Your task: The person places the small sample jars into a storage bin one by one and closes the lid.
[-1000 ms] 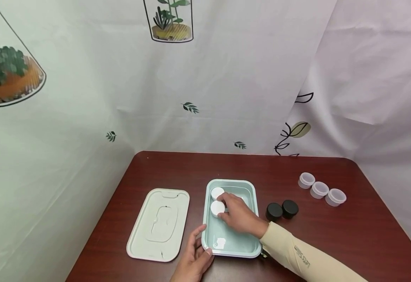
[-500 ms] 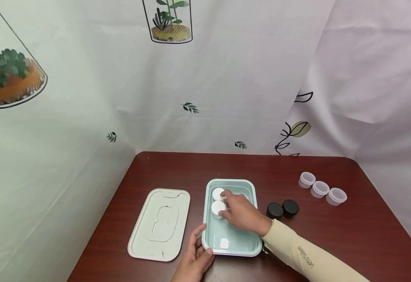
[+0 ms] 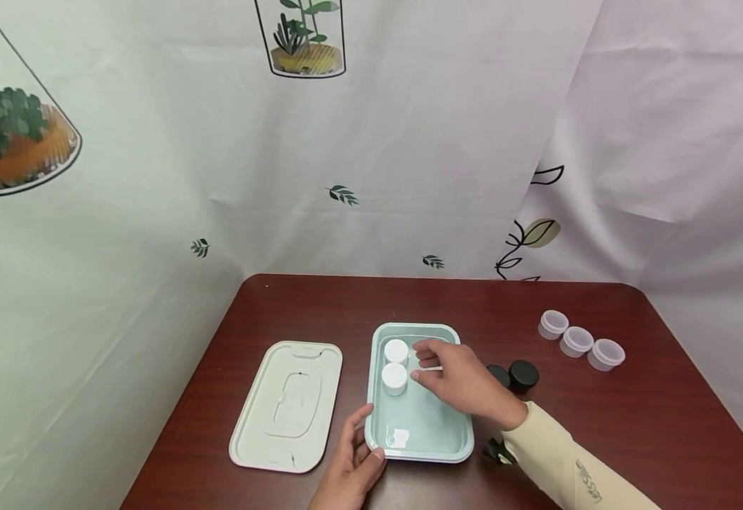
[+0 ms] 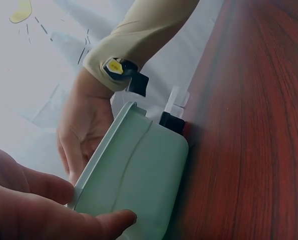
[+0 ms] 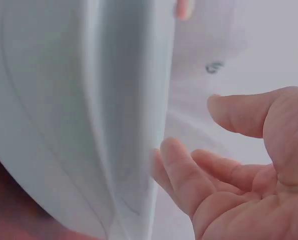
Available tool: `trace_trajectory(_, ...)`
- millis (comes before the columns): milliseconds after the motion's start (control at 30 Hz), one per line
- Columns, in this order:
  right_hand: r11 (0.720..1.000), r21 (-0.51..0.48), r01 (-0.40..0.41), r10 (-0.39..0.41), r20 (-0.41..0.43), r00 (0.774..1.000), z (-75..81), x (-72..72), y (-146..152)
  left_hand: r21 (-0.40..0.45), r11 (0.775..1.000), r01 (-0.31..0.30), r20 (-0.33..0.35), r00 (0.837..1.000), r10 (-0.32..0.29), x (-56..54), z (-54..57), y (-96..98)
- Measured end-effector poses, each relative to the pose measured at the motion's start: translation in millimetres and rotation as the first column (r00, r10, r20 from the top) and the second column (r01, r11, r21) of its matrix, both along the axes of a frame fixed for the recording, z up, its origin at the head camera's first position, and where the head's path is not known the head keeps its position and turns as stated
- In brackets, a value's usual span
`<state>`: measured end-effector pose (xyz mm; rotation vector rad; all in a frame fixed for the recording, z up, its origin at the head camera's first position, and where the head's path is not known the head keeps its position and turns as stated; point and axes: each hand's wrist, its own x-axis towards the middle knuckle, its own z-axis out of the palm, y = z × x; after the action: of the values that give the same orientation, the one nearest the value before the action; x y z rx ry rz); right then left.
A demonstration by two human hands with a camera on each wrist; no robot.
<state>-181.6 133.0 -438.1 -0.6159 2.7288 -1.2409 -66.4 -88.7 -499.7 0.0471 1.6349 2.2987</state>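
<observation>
A pale green plastic container stands in the middle of the table in the head view. Two small white-lidded jars stand one behind the other along its left wall. My left hand grips the container's near left corner, its thumb at the front rim and its fingers along the side. Over the container's right part is my right hand, a short gap to the right of the jars. The right wrist view shows that hand's fingers loosely bent, thumb apart, with nothing held.
A cream lid lies flat left of the container. Two black-lidded jars stand to its right, one partly hidden by my right hand. Three clear lidded cups form a slanting row farther right. Printed cloth hangs behind the table.
My right hand has let go of the white-lidded jars and moved right and slightly up, its fingers spreading. The jars stay by the left wall. My left hand has not moved.
</observation>
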Motion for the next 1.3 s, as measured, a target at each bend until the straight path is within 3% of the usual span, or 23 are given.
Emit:
trace_trajectory(367,0.974,-0.202,0.099,-0.100,0.005,0.995,16.2,5.6,52,-0.006,1.000,0.001,0.002,1.000,-0.001,1.4,1.6,0.0)
trace_trajectory(567,0.962,-0.208,0.178,-0.184,-0.009,0.983,13.6,9.5,81,-0.013,1.000,-0.005,0.023,1.000,0.005,0.1,1.5,0.3)
trace_trajectory(1033,0.925,-0.190,0.330,-0.342,-0.035,0.939,-9.8,15.2,147,-0.006,1.000,-0.005,0.030,1.000,0.005,0.9,1.2,1.7)
trace_trajectory(1300,0.908,-0.196,0.370,-0.374,0.016,0.927,-41.2,18.1,172,-0.012,1.000,-0.010,0.020,1.000,0.010,-0.6,0.8,1.2)
